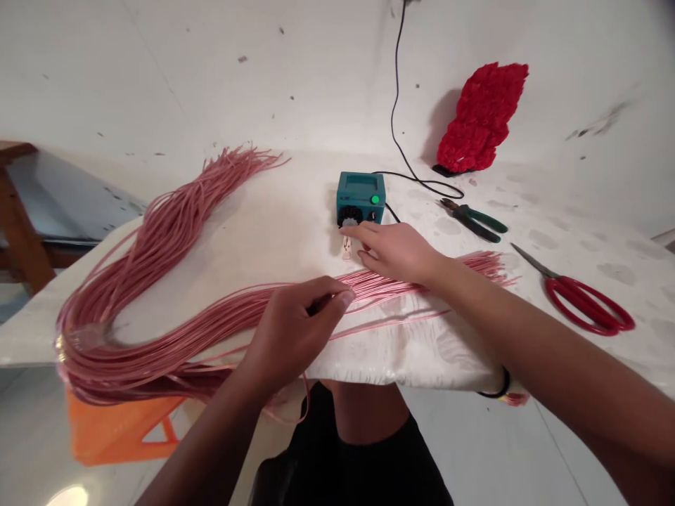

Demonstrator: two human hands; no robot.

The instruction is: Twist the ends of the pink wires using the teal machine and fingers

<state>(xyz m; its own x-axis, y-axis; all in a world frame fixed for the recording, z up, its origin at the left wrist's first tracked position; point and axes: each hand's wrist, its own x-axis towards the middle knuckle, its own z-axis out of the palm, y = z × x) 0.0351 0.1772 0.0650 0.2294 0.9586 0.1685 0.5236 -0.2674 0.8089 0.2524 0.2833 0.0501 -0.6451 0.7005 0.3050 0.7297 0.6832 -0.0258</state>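
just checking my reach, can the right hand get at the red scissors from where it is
Likely yes: the right hand is over the pink wires, and only their ends and white tabletop lie between it and the red-handled scissors.

Wall (158, 70) white, scuffed, flecked with dark marks. Polished pale floor (474, 450) shows a bright reflection at lower left. Wooden frame (21, 225) stands left; orange plastic stool (116, 429) sits below.

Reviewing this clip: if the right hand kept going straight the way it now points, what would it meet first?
The teal box, most likely: the right hand's fingertips point up and left at its front dial, though depth makes it unclear whether they already touch.
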